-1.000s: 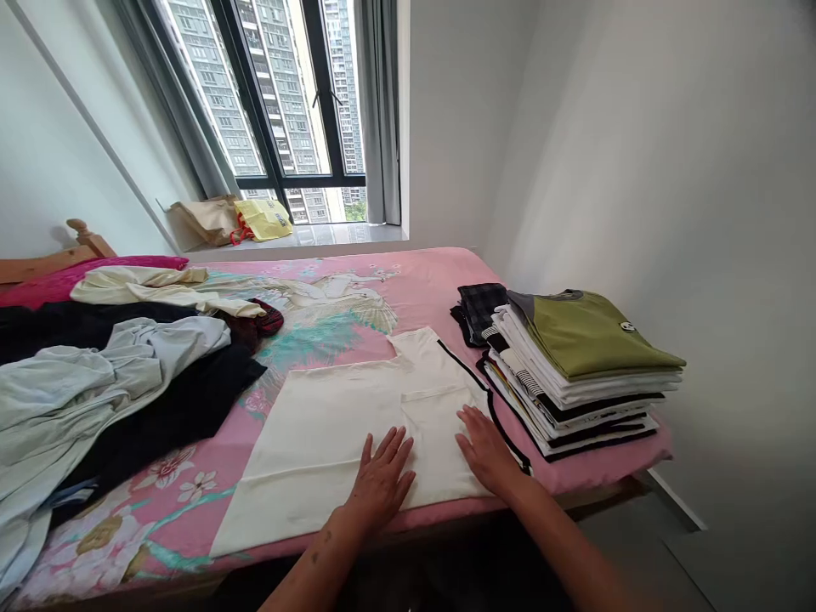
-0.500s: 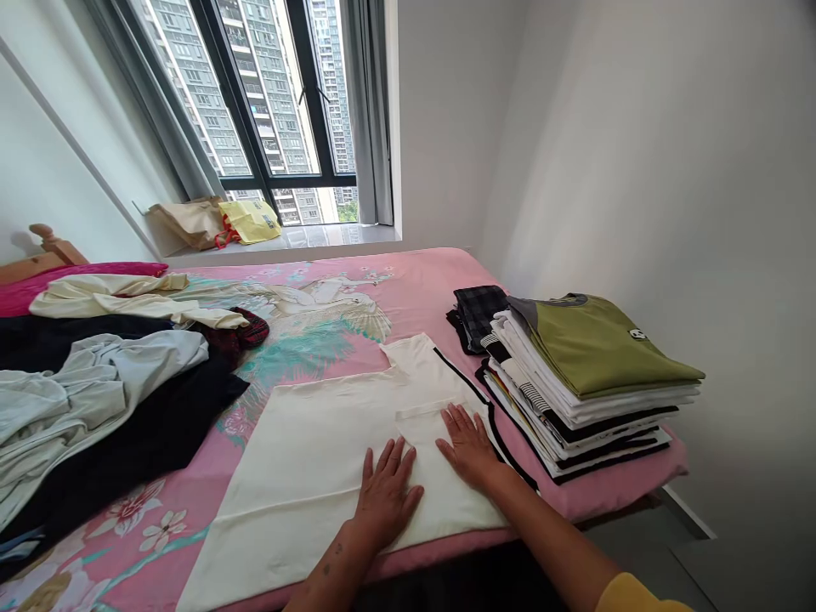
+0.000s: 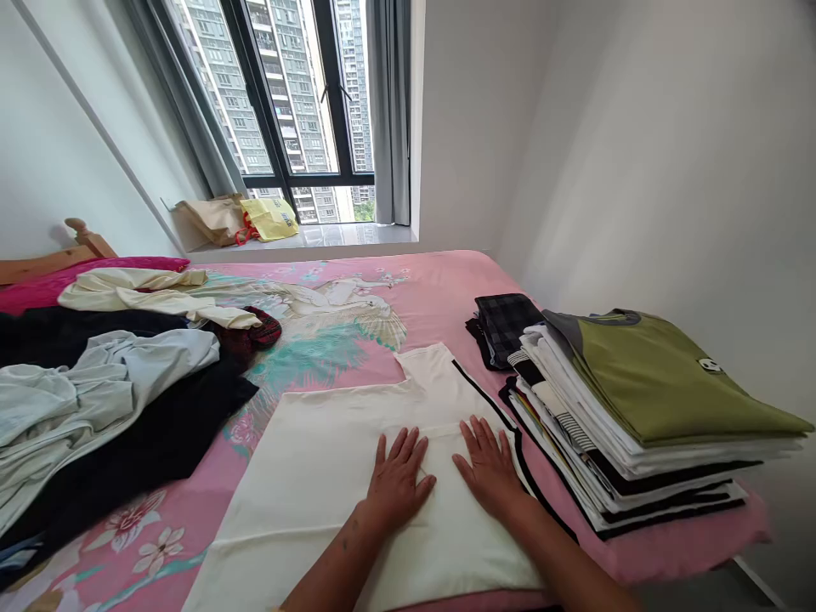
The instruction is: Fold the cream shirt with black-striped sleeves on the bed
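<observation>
A cream-white garment with black trim along its right edge, seemingly a shirt (image 3: 319,459), lies spread on the pink bed. One sleeve is folded back over its right part. My left hand (image 3: 399,480) rests flat on the cloth near the middle, fingers spread. To its right, my right hand (image 3: 488,467) lies palm down on the folded part, close to the black trim, its fingers slightly apart. Neither hand grasps anything. The garment's lower right part is partly hidden by my forearms.
Right of the garment stands a stack of folded clothes (image 3: 676,382), olive green on top. Behind it sits a dark checked folded pile (image 3: 507,327). Loose clothes (image 3: 115,382) heap on the left of the bed (image 3: 446,297). Paper and yellow bags (image 3: 271,219) stand on the windowsill.
The view has shifted, so most things appear further right and the stack looks larger. Both hands stay flat on the shirt, with my left hand slightly further up the cloth.
</observation>
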Demonstrator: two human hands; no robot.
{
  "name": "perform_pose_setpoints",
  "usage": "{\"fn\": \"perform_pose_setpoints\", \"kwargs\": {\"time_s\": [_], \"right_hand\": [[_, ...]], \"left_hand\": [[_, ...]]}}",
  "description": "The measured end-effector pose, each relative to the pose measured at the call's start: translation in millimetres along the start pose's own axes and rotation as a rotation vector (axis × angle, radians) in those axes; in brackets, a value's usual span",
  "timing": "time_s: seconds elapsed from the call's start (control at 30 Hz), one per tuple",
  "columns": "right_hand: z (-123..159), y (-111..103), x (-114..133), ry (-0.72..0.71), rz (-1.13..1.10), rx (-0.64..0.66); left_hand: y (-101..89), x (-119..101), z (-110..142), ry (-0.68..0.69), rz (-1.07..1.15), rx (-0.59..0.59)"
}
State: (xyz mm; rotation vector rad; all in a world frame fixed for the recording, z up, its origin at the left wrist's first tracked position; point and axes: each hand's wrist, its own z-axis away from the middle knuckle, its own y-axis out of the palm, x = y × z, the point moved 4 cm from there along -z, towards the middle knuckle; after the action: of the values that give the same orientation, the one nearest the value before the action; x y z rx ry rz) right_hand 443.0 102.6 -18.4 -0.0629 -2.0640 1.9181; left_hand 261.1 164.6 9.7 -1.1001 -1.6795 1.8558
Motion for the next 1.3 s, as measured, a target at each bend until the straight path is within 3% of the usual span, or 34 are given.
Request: {"fn": "perform_pose_setpoints", "kwargs": {"time_s": [0.17,0.27,0.4,0.5,0.63,0.77,0.97,1.1,1.2,1.3], "right_hand": [[-2,-4,1,0.030,0.036,0.037],[-8,-11,3,0.037,0.038,0.071],[-26,-14,20,-0.149,-0.059,0.060],[-47,-3,34,-0.280,-0.118,0.147],[-87,12,31,-0.273,-0.073,0.191],[-136,16,19,-0.211,0.000,0.154],[-206,7,9,-0.120,0.121,0.150],[-247,-6,11,-0.227,0.135,0.212],[-271,-11,14,-0.290,0.151,0.277],[-288,-13,15,-0.257,0.163,0.282]], "left_hand": [[-5.9,17,2,0.001,0.011,-0.014],[-18.5,41,4,-0.033,-0.007,-0.017],[-31.7,100,10,-0.193,-0.044,0.020],[-41.0,154,18,-0.363,-0.078,0.039],[-54.6,221,29,-0.553,-0.124,0.069],[-61.0,265,27,-0.664,-0.142,0.051],[-58.3,295,11,-0.667,-0.182,-0.076],[-67.3,307,5,-0.621,-0.174,-0.119],[-80.5,313,-2,-0.547,-0.158,-0.066],[-91.3,317,-10,-0.490,-0.144,0.051]]}}
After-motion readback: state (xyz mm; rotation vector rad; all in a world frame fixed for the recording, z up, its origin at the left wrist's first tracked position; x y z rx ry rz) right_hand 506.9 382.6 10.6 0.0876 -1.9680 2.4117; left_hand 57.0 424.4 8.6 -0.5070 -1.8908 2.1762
